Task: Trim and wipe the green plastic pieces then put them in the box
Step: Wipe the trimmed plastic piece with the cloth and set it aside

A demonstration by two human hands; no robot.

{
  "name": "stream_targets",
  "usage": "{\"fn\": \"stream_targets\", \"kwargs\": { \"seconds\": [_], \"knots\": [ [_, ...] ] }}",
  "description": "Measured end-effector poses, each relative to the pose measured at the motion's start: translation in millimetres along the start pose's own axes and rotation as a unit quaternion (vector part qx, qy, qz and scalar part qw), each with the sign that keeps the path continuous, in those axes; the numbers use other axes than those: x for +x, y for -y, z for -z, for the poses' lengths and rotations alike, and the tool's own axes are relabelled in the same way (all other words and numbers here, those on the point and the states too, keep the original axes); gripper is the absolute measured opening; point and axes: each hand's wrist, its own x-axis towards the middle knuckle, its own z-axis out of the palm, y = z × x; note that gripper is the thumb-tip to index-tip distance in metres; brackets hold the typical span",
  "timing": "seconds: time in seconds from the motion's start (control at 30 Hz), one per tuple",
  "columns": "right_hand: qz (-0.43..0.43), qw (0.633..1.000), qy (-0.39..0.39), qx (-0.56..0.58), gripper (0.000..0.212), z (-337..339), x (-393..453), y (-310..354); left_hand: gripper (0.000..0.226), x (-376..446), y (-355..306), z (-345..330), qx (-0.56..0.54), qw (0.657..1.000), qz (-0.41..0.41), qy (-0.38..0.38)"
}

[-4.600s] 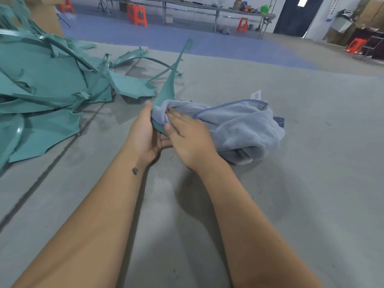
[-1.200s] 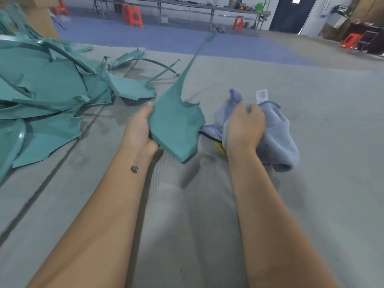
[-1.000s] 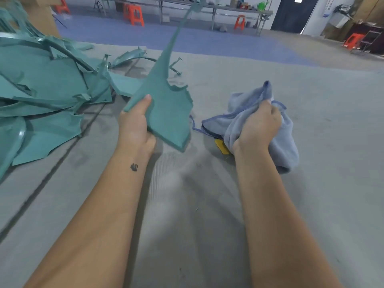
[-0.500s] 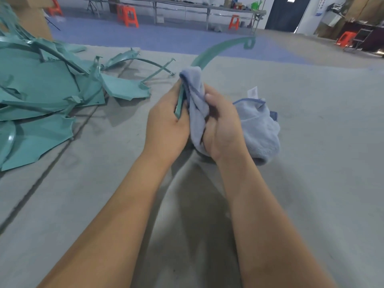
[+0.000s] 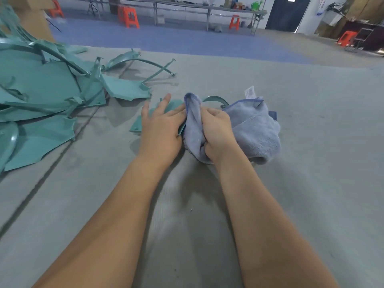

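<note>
A green plastic piece [image 5: 136,124] lies low over the grey mat in the middle of the view, mostly covered by my hands. Its thin curved arm [image 5: 215,99] shows past the cloth. My left hand [image 5: 161,125] lies on the piece with fingers spread and straight. My right hand [image 5: 217,132] grips a bunched blue-grey cloth [image 5: 255,125] and holds a fold of it against the piece's right edge. A pile of green plastic pieces [image 5: 41,94] lies at the left.
The grey mat [image 5: 311,163] covers the work surface. A cardboard box [image 5: 35,19] stands behind the pile at the far left. Orange stools [image 5: 128,16] and a long metal table [image 5: 187,7] stand far back on the blue floor.
The piece has come down from upright to nearly flat on the mat. My left hand went from gripping its edge to lying spread on it. My right hand still holds the cloth against it.
</note>
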Motion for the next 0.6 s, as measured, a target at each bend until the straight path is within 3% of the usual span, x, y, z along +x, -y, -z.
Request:
{"fn": "stream_targets", "kwargs": {
  "seconds": [0.17,0.3,0.47,0.53,0.6],
  "knots": [
    [-0.032,0.996,-0.081,-0.023,0.047,2,3,13,0.045,1,-3,2,0.011,0.999,-0.034,-0.001],
    [-0.006,0.995,-0.099,0.009,0.026,9,6,20,0.043,0,-7,3,-0.009,0.997,-0.070,-0.021],
    [-0.055,0.987,-0.124,0.088,0.060,10,6,20,0.054,-2,-11,-3,0.022,0.996,-0.080,0.013],
    [-0.032,0.984,-0.161,0.073,0.055,15,7,24,0.076,-3,-9,-6,0.019,0.999,-0.044,0.022],
    [-0.036,0.976,-0.194,0.089,0.044,20,11,28,0.090,-1,-11,-6,-0.048,0.997,0.062,-0.007]
  ]
}}
